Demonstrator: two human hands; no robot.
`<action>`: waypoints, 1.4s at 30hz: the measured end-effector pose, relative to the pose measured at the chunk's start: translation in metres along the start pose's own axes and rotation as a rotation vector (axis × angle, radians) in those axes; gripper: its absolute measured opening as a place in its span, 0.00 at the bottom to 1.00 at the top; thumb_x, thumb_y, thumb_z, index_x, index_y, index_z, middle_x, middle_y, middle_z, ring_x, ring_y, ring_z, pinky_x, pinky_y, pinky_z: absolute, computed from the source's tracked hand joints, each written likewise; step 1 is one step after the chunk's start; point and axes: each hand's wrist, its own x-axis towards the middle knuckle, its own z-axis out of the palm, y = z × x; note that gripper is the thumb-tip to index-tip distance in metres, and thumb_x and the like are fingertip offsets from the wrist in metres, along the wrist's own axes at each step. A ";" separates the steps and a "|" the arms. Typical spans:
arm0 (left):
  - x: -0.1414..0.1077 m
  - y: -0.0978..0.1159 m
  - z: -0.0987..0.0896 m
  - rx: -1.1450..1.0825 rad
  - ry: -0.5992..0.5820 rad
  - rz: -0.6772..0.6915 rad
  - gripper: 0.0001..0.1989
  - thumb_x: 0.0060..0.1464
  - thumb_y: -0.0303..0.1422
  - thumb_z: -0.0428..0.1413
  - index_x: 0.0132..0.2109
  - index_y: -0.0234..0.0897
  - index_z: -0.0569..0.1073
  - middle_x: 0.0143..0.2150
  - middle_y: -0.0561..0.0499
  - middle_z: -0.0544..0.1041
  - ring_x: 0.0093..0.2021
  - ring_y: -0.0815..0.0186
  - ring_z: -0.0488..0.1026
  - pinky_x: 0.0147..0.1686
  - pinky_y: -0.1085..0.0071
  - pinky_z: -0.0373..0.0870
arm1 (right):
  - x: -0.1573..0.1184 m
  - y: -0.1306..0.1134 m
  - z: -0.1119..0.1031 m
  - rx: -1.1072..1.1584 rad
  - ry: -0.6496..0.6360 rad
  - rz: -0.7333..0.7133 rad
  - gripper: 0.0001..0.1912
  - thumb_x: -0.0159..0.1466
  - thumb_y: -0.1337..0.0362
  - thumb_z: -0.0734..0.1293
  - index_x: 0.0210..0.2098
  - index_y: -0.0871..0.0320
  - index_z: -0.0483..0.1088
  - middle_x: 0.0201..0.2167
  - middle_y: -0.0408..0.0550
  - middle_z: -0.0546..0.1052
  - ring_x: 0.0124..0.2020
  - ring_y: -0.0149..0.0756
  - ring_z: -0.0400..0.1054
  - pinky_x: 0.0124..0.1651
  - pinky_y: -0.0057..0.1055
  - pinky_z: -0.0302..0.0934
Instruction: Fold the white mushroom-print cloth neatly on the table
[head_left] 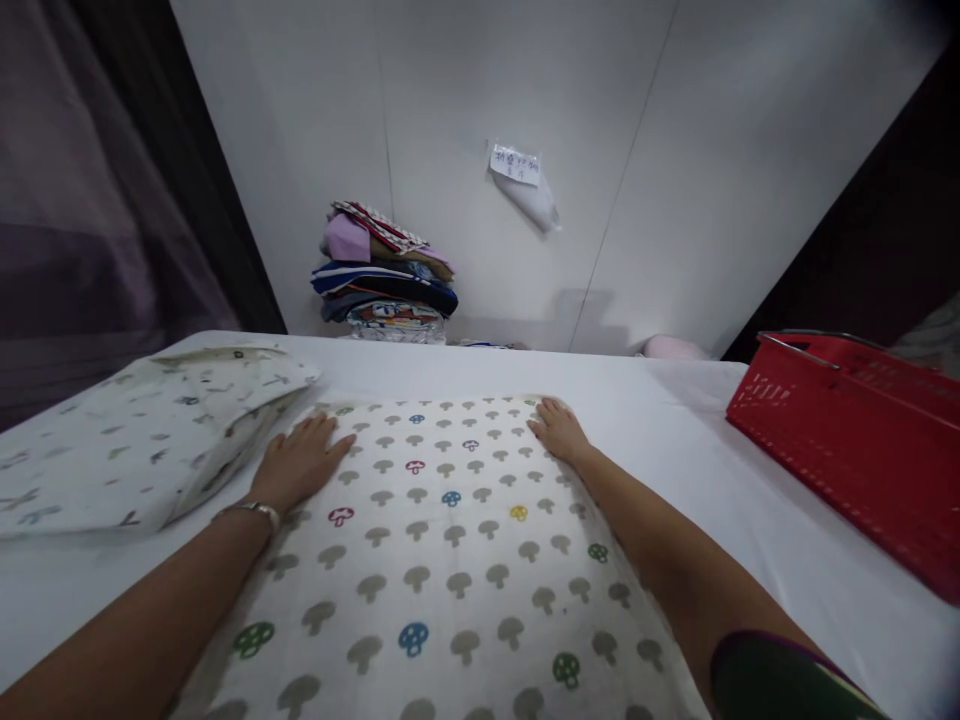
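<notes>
A white cloth printed with mushrooms [457, 540] lies spread flat in front of me, mostly grey mushrooms with a few red, blue, green and yellow ones. On its far left corner rests my left hand [300, 462], palm down with the fingers spread and a bracelet at the wrist. My right hand [559, 430] lies at the far right corner, its fingers stretched out over the cloth's edge. Both hands press on the fabric without gripping it. The near end of the cloth runs out of the bottom of the view.
A folded white cloth with small leaf-like prints [150, 440] lies at the left of the white table [675, 450]. Folded fabrics [386, 275] are stacked beyond the far edge. A red basket [855, 440] stands at right; a paper note [516, 165] hangs on the wall.
</notes>
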 end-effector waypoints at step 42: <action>0.015 -0.016 0.009 0.130 0.068 0.013 0.32 0.55 0.48 0.38 0.58 0.31 0.64 0.63 0.43 0.61 0.63 0.58 0.56 0.60 0.59 0.54 | 0.027 0.032 -0.038 0.087 0.035 0.344 0.12 0.61 0.62 0.61 0.41 0.57 0.72 0.44 0.51 0.75 0.42 0.38 0.69 0.38 0.27 0.58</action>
